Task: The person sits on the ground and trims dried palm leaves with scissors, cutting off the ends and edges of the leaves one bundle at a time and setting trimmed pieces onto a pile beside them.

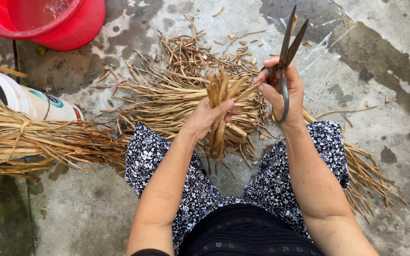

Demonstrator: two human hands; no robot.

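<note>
My left hand (208, 115) grips a small bunch of dry straw-coloured stalks (220, 102), held upright above my knees. My right hand (284, 90) holds a pair of dark metal scissors (289, 42), blades slightly apart and pointing up and away, while its fingers touch the top of one stalk in the bunch. Below both hands a large pile of cut dry stalks (176, 90) lies spread on the wet concrete floor. My legs in black-and-white flowered cloth (157, 156) frame the bottom of the view.
A red plastic bucket (62, 23) stands at the top left. A tied bundle of long dry leaves (29, 142) lies on the left over a white container (29, 102). More stalks (371, 180) trail beside my right leg.
</note>
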